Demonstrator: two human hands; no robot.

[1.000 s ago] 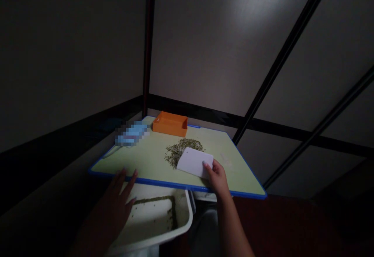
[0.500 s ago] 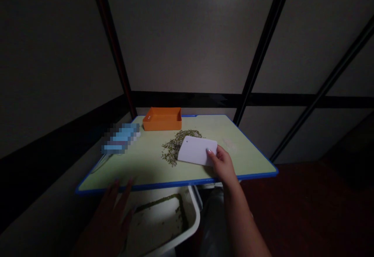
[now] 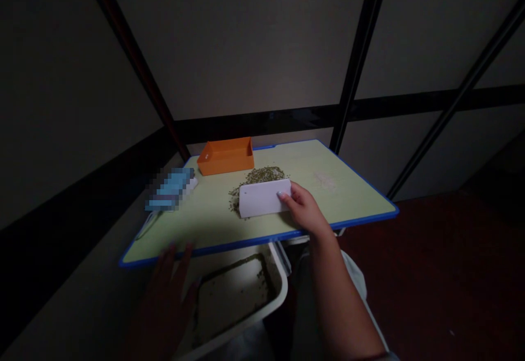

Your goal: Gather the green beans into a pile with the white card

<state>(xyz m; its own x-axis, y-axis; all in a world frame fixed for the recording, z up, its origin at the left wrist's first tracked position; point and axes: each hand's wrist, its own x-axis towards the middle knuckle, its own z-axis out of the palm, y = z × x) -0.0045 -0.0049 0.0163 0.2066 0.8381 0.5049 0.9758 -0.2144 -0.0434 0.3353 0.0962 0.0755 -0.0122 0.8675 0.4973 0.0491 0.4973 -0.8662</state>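
My right hand (image 3: 303,210) pinches one end of a flat white scraper card (image 3: 262,198), which stands on its long edge on a pale green table with a blue rim (image 3: 254,239). Behind and beside the card lies a small heap of green-brown grains (image 3: 262,176). My left hand (image 3: 170,290), fingers stretched and spread, rests below the table's near edge on the left rim of a white tub (image 3: 262,309) that holds a little of the same grains.
An orange tray (image 3: 225,156) sits at the table's far side. A blurred blue object (image 3: 170,188) lies at the table's left. Dark frame bars and grey panels stand close behind. Dark red floor lies to the right.
The view has swung left and tilted. My right hand has turned the card from lying slanted to standing edge-down and drawn it against the near side of the grain heap. The left hand stays by the tub.
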